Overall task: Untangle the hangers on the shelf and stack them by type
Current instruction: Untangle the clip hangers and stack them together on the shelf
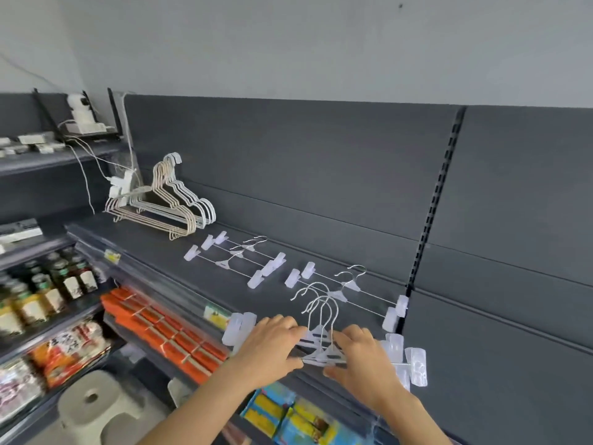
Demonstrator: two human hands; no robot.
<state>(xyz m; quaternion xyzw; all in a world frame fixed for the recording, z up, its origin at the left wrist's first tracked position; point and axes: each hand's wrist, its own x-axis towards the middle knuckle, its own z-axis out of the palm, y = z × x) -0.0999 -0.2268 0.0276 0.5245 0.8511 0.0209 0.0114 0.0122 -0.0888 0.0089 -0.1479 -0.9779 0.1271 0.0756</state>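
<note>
Left hand (272, 345) and right hand (362, 364) both grasp tangled clear-plastic, wire-hooked clip hangers (321, 340); recommend freeing one hook at a time.

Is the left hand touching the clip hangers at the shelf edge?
Touching. The head view shows the left hand curled around the clip hangers, gripping them.

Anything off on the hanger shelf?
Yes. A white power adapter on its cable rests against the shirt hanger stack at the back left. The front clip hangers lie crossed, hooks splayed different ways.
</note>
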